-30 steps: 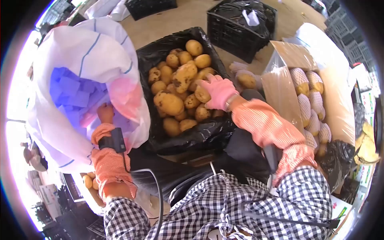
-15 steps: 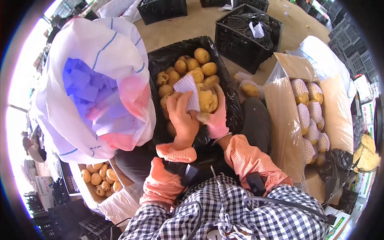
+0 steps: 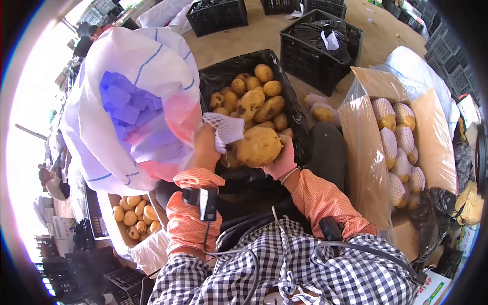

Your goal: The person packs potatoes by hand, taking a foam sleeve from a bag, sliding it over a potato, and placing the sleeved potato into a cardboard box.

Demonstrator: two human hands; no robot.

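Observation:
My right hand [image 3: 283, 161], in a pink glove, is closed round a large potato [image 3: 259, 146] from its right side. My left hand [image 3: 205, 145] grips a white foam net sleeve [image 3: 223, 129], which is spread open beside the potato's left end. Its fingers are partly hidden behind the net. Both hands are over the near end of a black-lined crate [image 3: 300, 133]. Loose potatoes [image 3: 251, 101] fill the crate beyond them, some with dark soil patches.
A white sack [image 3: 117, 56] of foam sleeves [image 3: 122, 104] stands at left. To the right, a carton [image 3: 358, 152] holds netted potatoes [image 3: 401, 137]. Another netted potato [image 3: 322, 113] lies by my knee. Bare potatoes [image 3: 134, 216] sit in a lower-left box. A black crate [image 3: 321, 56] stands ahead.
My left hand has moved left and the sleeve has gone from flat to opened out. The potato in my right hand has come lower and nearer, its broad side now showing.

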